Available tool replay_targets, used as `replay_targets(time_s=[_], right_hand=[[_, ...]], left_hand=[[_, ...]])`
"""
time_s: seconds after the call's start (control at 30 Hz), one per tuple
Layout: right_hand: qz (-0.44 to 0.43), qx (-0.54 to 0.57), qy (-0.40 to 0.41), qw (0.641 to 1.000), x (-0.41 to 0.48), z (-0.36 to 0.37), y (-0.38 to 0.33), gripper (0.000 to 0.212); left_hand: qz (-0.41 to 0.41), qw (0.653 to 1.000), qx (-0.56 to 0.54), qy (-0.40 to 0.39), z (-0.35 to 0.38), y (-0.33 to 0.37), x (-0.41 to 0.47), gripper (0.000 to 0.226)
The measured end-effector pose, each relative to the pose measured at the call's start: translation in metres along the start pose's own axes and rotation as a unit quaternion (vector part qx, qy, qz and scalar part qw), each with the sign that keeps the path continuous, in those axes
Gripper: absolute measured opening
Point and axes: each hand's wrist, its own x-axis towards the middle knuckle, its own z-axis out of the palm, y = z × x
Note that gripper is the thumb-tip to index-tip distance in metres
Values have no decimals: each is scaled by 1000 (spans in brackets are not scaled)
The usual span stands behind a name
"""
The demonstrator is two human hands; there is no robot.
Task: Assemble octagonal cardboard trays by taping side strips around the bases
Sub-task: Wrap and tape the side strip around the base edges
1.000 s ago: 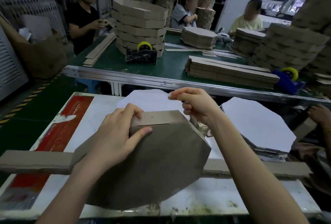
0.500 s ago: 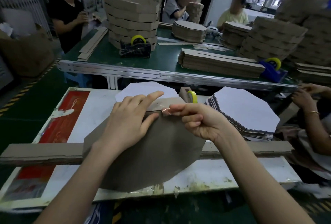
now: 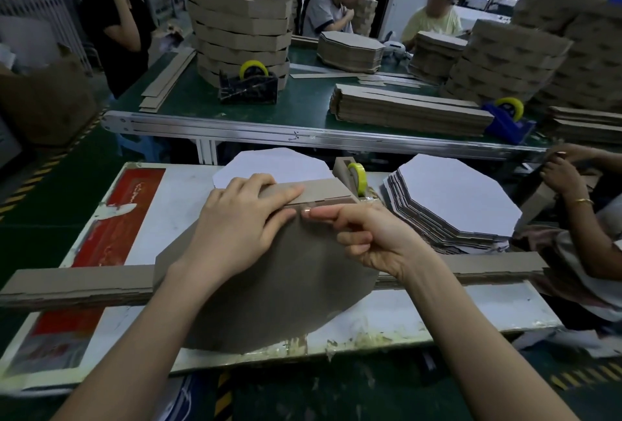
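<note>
1. The grey-brown octagonal cardboard base (image 3: 269,289) lies on the white table (image 3: 437,313). Its far edge meets the brown cardboard side strip (image 3: 324,190), and both hands sit right at that seam.
2. The left hand (image 3: 242,218) has a spread grip: its straight fingers press flat on the strip, and its thumb lies along the base's far edge.
3. The right hand (image 3: 367,235), touching the left, lays its forefinger along the seam on a glossy bit of tape (image 3: 304,210). The other fingers are curled, and I cannot tell whether the grip pinches the tape.
4. Both forearms reach across the base.
</note>
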Motion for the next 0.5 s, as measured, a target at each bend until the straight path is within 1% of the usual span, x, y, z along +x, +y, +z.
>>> replay_targets(time_s=[0.13,0.27,0.33,0.4,0.5], right_hand=[[-11,-40,-1,999,4,-5,4,48],[-17,-78,-14,997,9,-10,6,38],[-20,-79,-9,997,11,-12,7,39],[-26,-90,-5,996,12,-15,7,40],[-37,-158,-5,987,11,-15,0,42]], left_hand=[[-15,1000,-7,-14,3,2,4,57],[-18,997,-77,14,-4,12,7,49],[-23,997,-75,19,-5,18,11,42],[-24,997,-64,19,-5,22,14,41],[-17,997,-68,32,-4,23,16,41]])
